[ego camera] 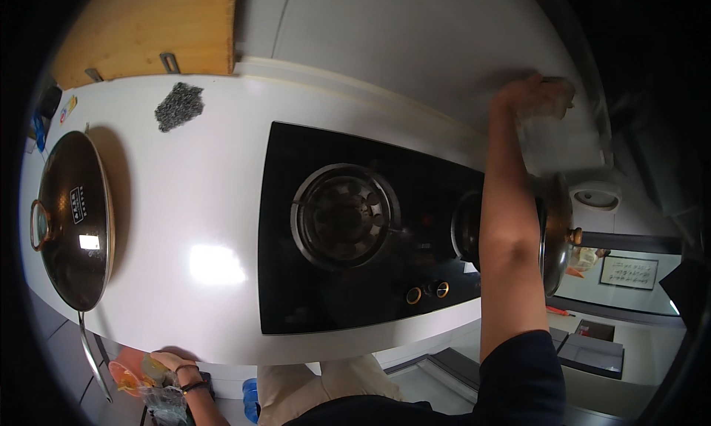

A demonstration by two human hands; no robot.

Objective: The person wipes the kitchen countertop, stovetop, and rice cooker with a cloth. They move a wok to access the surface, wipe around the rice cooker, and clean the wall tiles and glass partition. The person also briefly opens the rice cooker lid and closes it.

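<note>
My right arm reaches across the cooktop, and my right hand [530,95] is up at the wall [422,53]. It holds what looks like a pale cloth [562,95], blurred and pressed close to the wall. Down at the counter's front edge is my left hand [171,362]. A yellowish item [155,370] lies just beneath its fingers, and whether the hand grips it is unclear. Before me, a black glass gas cooktop [311,292] with a bare left burner [350,215] is set into the white counter [183,192]. My forearm partly hides the right burner.
A lidded wok [78,220] stands at the left, its handle [91,359] jutting past the counter edge. A steel-wool scourer [179,106] lies near a wooden cabinet [150,26]. A lidded pot [555,237] sits behind my forearm. Below the left edge are a pink bin [125,367] and a plastic bag [166,406].
</note>
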